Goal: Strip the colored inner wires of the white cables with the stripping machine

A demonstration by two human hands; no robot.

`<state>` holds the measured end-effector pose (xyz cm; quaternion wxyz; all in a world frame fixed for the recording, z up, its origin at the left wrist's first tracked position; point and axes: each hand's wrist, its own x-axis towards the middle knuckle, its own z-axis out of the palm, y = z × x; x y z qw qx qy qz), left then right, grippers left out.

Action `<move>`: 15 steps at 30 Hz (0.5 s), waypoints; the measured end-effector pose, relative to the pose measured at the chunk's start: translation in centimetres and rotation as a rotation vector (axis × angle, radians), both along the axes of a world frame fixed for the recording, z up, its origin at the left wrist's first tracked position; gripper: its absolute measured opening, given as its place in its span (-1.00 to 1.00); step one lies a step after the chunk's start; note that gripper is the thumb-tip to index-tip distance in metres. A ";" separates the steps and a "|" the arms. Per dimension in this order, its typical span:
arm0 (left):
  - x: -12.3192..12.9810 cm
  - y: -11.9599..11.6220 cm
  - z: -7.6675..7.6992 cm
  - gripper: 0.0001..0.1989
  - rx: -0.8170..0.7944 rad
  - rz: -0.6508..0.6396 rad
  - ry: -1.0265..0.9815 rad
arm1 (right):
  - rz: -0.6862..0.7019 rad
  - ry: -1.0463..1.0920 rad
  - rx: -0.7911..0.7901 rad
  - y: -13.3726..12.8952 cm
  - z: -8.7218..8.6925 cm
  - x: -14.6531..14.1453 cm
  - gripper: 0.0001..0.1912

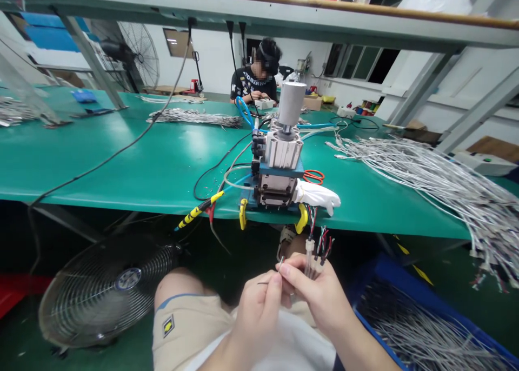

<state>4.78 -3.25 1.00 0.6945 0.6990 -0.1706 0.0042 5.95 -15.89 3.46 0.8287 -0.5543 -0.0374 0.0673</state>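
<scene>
Over my lap, my right hand (318,290) is closed around several cables (310,247) whose ends fan out into thin red, black, white and green wires. My left hand (259,303) is closed beside it, thumb and finger pinched where a thin cable end (280,263) shows between the two hands. A short dark strand (263,283) sticks out by the left fingers. Beyond my hands, a pneumatic press (279,154) stands at the table edge with a white glove or cloth (318,195) against its right side.
Bundles of white cables (413,171) cover the green table (121,149) at right. A yellow-and-black taped tool (198,211) projects over the edge. Below are a floor fan (121,284) at left and a blue bin (381,273) of cables at right. Another person (255,81) sits across.
</scene>
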 end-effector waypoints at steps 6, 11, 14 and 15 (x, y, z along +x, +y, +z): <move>0.3 0.7 0.3 -0.56 0.023 -0.091 0.077 | -0.026 -0.028 -0.105 -0.3 0.8 0.2 -0.72; 0.8 1.2 0.9 -0.66 0.060 -0.151 0.065 | -0.042 0.001 -0.074 -0.1 1.5 0.4 -0.69; 0.9 1.4 1.0 -0.69 0.116 -0.144 -0.061 | -0.045 0.050 -0.014 0.0 1.7 0.4 -0.68; 0.9 1.4 1.0 -0.71 0.135 -0.135 -0.119 | -0.039 0.067 0.014 -0.1 1.7 0.5 -0.68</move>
